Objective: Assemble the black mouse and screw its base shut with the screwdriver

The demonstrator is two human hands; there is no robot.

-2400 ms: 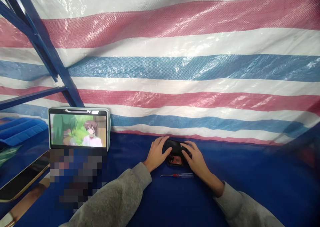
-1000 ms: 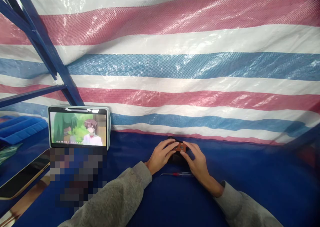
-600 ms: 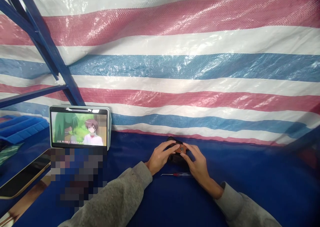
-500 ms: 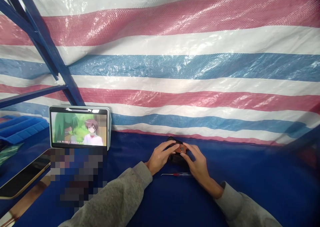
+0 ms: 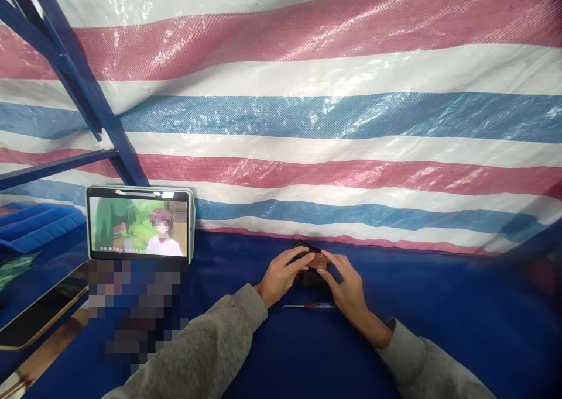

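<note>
A small reddish-brown block [image 5: 321, 261] with dark marks on its face is held between my two hands. My left hand [image 5: 282, 273] is closed on its left side, thumb and fingers at the edge. On the right side, the thumb and fingers of my right hand [image 5: 349, 285] pinch it. Beneath and behind the block is a dark item [image 5: 304, 277], partly hidden by my fingers; its kind I cannot make out. A thin hooked tool with a red and clear handle [image 5: 309, 306] lies on the blue surface just in front, its right end beside my right wrist.
At left a tablet [image 5: 139, 223] stands upright, playing a cartoon. Nearer me lies a phone [image 5: 44, 305], beside a pixelated patch. A blue ribbed tray [image 5: 41, 226] sits at far left. Striped sheeting [image 5: 329, 118] and a blue metal frame [image 5: 83, 83] rise behind the blue tabletop [image 5: 461, 311].
</note>
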